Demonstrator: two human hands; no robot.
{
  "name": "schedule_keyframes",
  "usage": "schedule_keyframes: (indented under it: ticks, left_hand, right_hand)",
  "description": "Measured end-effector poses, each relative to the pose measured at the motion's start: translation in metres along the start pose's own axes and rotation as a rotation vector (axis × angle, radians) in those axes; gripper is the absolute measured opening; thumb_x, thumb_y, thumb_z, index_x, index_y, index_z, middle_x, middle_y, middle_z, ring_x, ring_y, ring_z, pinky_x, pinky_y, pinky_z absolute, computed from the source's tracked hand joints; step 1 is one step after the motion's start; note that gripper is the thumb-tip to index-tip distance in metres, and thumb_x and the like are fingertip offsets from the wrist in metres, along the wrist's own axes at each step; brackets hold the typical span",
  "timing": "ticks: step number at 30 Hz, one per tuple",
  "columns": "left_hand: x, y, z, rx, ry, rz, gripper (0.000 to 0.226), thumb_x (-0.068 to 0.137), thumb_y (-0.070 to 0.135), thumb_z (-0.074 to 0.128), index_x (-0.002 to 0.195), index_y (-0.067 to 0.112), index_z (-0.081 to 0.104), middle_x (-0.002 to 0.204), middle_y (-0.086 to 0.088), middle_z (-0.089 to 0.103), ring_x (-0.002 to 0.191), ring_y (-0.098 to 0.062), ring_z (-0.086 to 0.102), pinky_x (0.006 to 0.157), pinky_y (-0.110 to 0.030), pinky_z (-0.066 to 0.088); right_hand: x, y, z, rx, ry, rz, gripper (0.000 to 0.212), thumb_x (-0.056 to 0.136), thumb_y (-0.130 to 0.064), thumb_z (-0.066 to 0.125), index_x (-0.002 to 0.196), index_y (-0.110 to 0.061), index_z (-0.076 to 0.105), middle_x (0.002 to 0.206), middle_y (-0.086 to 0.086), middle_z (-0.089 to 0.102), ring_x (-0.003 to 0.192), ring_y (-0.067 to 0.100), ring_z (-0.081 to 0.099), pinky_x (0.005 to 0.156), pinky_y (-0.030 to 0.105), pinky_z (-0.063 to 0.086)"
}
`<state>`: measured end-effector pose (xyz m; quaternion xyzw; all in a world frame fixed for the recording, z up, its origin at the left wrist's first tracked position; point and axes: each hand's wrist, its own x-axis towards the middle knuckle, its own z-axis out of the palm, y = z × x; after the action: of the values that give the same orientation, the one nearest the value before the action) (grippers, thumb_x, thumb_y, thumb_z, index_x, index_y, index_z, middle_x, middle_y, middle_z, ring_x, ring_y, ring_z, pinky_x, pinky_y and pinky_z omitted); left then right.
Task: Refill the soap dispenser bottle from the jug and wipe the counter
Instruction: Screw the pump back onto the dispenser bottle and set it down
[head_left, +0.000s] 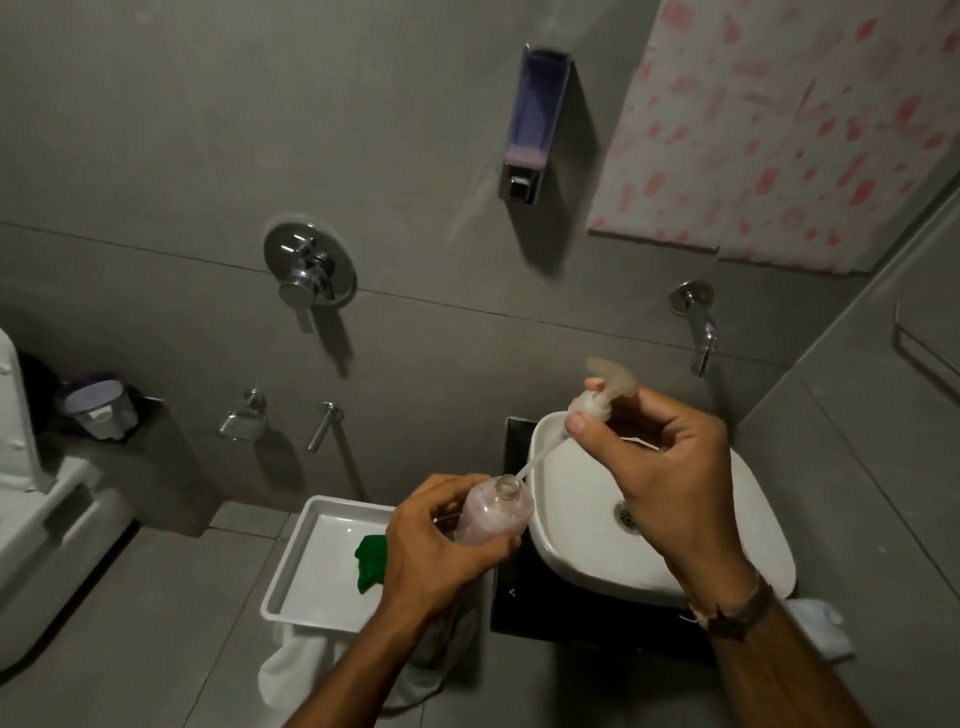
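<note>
Bottle (496, 512) is clear plastic, almost empty, so probably light and a little soft; hold it around the body, not too tight. Left hand (441, 540) wraps its fingers around it, beside the sink (571, 551). Right hand (670, 467) pinches the pump (597, 400), whose tube hangs just outside the open neck.

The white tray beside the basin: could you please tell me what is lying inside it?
Inside the white tray lies a green object on a bare white floor. The left hand, gripping the soap bottle, covers the tray's right side, so anything there is hidden.
</note>
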<state>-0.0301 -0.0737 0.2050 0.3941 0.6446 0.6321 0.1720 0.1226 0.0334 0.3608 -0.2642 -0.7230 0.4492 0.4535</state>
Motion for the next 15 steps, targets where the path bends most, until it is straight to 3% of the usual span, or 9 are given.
schedule_keyframes:
  ticks: [7, 11, 15]
  left_hand:
    - [-0.003, 0.005, -0.014, 0.062, 0.020, -0.002, 0.059, 0.062, 0.028, 0.103, 0.115, 0.032, 0.079, 0.111, 0.014, 0.076, 0.106, -0.012, 0.074, 0.082, -0.019, 0.062]
    - [-0.004, 0.008, -0.020, 0.084, 0.020, 0.003, 0.060, 0.062, 0.026, 0.102, 0.117, 0.031, 0.078, 0.111, 0.013, 0.077, 0.105, -0.013, 0.075, 0.081, -0.022, 0.063]
    - [-0.006, 0.013, -0.024, 0.103, 0.036, -0.006, 0.060, 0.063, 0.026, 0.101, 0.118, 0.030, 0.078, 0.111, 0.013, 0.077, 0.104, -0.010, 0.074, 0.080, -0.022, 0.064]
  right_hand:
    - [-0.004, 0.023, 0.024, -0.027, -0.135, 0.021, 0.031, 0.082, -0.015, 0.086, 0.107, -0.034, 0.080, 0.095, -0.014, 0.081, 0.087, 0.007, 0.078, 0.075, 0.015, 0.059]
    - [-0.014, 0.043, 0.037, -0.166, -0.265, 0.072, 0.030, 0.080, -0.031, 0.085, 0.108, -0.040, 0.079, 0.097, -0.020, 0.079, 0.092, 0.005, 0.076, 0.077, 0.021, 0.063]
    - [-0.026, 0.054, 0.046, -0.255, -0.297, 0.093, 0.030, 0.076, -0.048, 0.082, 0.105, -0.050, 0.074, 0.102, -0.033, 0.074, 0.102, -0.006, 0.069, 0.078, 0.010, 0.057]
